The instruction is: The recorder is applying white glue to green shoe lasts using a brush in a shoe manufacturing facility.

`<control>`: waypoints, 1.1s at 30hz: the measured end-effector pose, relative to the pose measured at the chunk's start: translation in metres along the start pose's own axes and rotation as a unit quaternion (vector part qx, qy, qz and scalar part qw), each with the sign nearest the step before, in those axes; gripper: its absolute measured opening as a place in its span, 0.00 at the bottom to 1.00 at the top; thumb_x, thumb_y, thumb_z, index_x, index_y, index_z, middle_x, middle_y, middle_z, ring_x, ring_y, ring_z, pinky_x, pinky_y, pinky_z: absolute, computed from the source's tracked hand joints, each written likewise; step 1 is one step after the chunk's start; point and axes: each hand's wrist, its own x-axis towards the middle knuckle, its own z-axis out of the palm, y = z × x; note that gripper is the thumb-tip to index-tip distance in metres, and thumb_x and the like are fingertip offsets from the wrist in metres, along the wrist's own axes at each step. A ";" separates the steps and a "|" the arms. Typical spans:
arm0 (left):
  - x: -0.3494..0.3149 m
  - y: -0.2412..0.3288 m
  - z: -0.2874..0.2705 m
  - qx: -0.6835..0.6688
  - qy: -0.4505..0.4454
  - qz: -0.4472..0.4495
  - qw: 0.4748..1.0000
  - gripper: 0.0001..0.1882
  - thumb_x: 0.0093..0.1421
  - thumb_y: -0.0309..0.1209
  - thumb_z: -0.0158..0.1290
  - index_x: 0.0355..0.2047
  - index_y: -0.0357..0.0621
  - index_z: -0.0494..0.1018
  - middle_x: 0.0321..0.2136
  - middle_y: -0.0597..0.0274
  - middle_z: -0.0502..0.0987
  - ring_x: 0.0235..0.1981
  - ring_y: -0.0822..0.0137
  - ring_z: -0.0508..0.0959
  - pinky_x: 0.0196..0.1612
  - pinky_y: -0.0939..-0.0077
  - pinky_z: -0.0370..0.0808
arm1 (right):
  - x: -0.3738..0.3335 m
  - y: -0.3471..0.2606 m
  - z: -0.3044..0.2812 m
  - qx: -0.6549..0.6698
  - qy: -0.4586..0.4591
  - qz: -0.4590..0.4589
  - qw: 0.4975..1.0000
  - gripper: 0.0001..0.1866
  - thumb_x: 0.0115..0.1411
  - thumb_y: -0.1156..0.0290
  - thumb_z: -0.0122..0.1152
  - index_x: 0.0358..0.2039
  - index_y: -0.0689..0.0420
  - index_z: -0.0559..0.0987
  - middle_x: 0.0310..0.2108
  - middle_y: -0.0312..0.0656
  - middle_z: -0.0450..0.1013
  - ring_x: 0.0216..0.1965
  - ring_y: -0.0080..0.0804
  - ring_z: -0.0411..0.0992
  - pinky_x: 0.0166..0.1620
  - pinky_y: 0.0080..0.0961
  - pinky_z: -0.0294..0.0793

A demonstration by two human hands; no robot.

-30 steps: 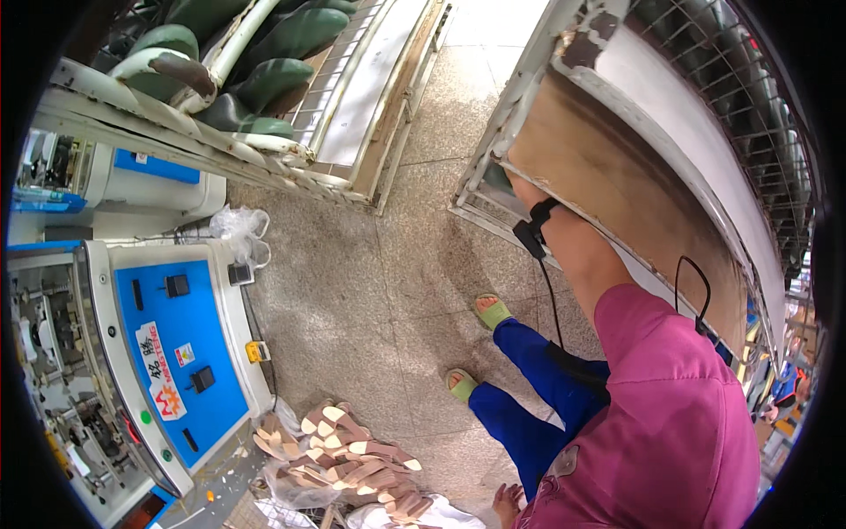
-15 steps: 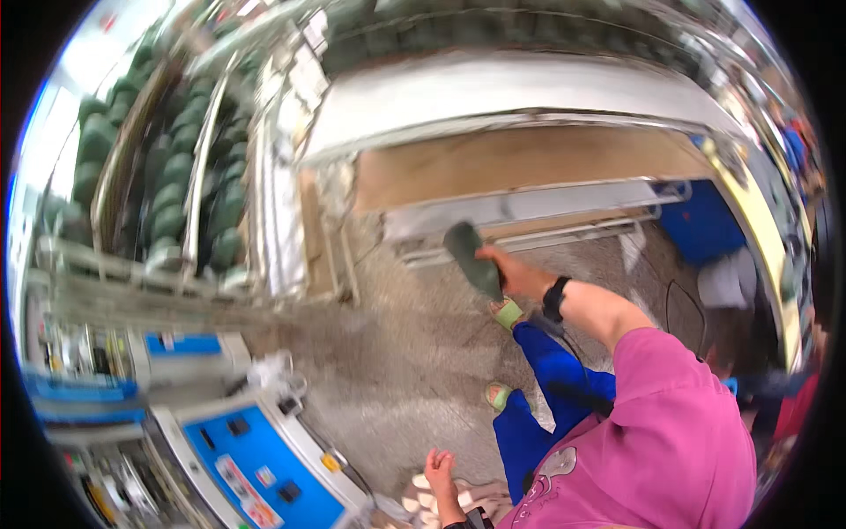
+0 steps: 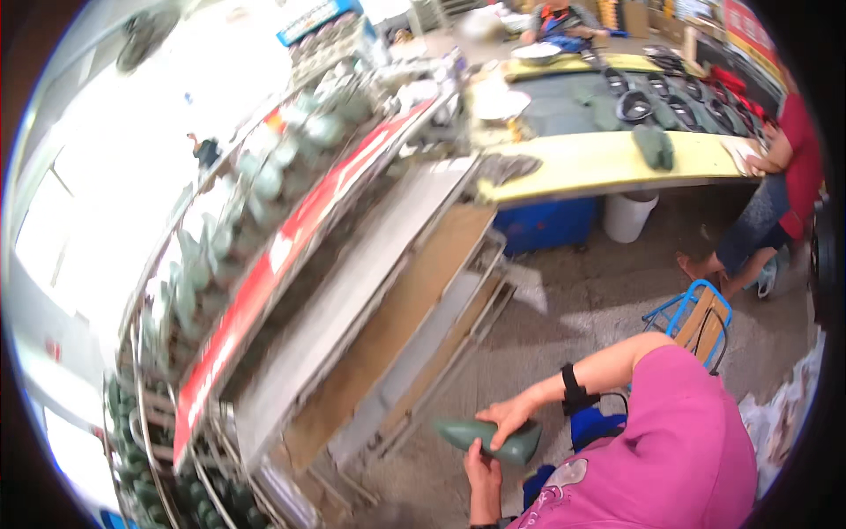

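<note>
A smooth dark green shoe last point(image 3: 523, 447) is held low in front of my body, lying roughly level. My right hand point(image 3: 511, 418) grips it from above, thumb and fingers spread around its thicker part. From below, my left hand point(image 3: 483, 480) has its fingers closed against the near side of the same last. A black band circles my right wrist. Where my left fingers press on the underside is partly hidden.
To my left stands a slanting rack with a white shelf board point(image 3: 352, 300) and many green lasts. Ahead are a yellow-edged worktable point(image 3: 582, 167), a blue bin point(image 3: 546, 225) and a white bucket point(image 3: 629, 216). A co-worker in red point(image 3: 797, 159) stands at right, near a blue-framed stool point(image 3: 701, 317).
My view has swung right, bringing the worktable and co-worker in. The shoe last, held by my right hand alone before, is now in both hands; my left hand has come up to it.
</note>
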 end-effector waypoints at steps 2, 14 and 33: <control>0.030 -0.009 0.043 0.060 0.015 0.007 0.998 0.26 0.59 0.38 0.47 0.55 0.38 0.61 0.51 0.52 0.68 0.51 0.54 0.70 0.58 0.57 0.61 | -0.019 0.048 -0.015 -0.065 0.102 -0.049 0.991 0.53 0.44 0.41 0.63 0.60 0.67 0.55 0.54 0.60 0.61 0.55 0.52 0.61 0.55 0.37 0.63; 0.152 -0.078 0.313 0.291 -0.207 -0.080 0.931 0.29 0.57 0.34 0.55 0.55 0.34 0.60 0.45 0.56 0.71 0.46 0.64 0.71 0.51 0.70 0.67 | -0.265 0.146 -0.147 0.551 0.302 -0.017 0.778 0.28 0.50 0.60 0.69 0.47 0.63 0.71 0.37 0.41 0.73 0.35 0.29 0.74 0.34 0.28 0.77; 0.344 -0.033 0.407 0.414 -0.207 -0.089 0.882 0.22 0.57 0.27 0.55 0.51 0.33 0.64 0.36 0.59 0.76 0.36 0.68 0.78 0.36 0.80 0.73 | -0.389 0.263 -0.435 -0.047 0.675 0.390 0.625 0.25 0.54 0.54 0.55 0.33 0.70 0.71 0.28 0.59 0.74 0.30 0.54 0.75 0.38 0.45 0.72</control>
